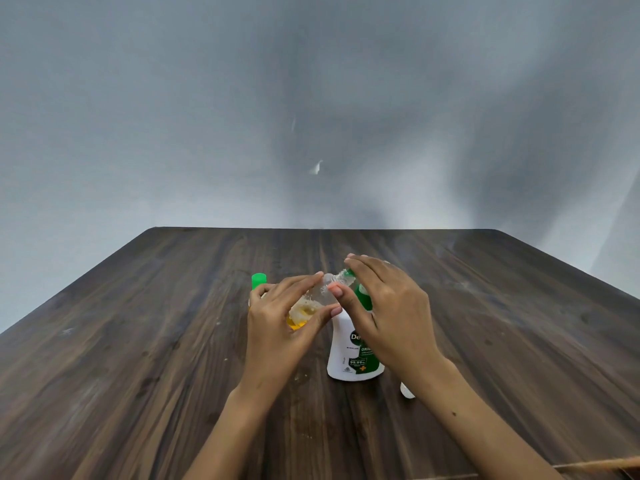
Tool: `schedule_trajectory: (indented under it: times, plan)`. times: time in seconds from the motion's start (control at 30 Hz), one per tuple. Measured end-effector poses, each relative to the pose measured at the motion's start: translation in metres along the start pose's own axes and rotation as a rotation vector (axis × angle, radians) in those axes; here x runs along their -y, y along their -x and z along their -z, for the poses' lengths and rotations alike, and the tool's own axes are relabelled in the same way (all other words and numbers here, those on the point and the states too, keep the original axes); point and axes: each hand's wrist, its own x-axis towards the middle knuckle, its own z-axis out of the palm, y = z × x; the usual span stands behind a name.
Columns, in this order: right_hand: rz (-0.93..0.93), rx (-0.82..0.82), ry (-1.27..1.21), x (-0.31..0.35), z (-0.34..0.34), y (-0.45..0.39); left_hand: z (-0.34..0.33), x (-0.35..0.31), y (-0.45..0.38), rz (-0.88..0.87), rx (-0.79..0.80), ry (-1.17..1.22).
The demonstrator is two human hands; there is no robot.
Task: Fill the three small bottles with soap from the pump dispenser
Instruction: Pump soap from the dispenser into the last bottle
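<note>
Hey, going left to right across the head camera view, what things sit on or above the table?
Green-capped bottle → left hand holding the tilted small clear bottle → white pump dispenser → right hand at the bottle's mouth → small white object by the right forearm.

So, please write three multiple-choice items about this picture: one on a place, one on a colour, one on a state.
1. Where does the capped small bottle stand?
A. behind the left hand
B. at the table's far edge
C. on the dispenser

2. What colour is its cap?
A. red
B. green
C. blue

3. How is the small bottle in the left hand?
A. upright, full
B. lying on the table
C. tilted, partly filled

Answers: 1 A, it peeks past the knuckles; 2 B, bright green; 3 C, yellow soap sits low, neck toward the pump dispenser under the right hand.
</note>
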Motion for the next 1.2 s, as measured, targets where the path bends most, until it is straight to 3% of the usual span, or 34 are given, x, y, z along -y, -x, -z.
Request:
schedule_trajectory:
  times: [1.2]
  plan:
    - [0.007,-0.016,-0.151,-0.005,-0.001,0.008,-0.002,-0.005,0.003,0.008,-0.026,0.031]
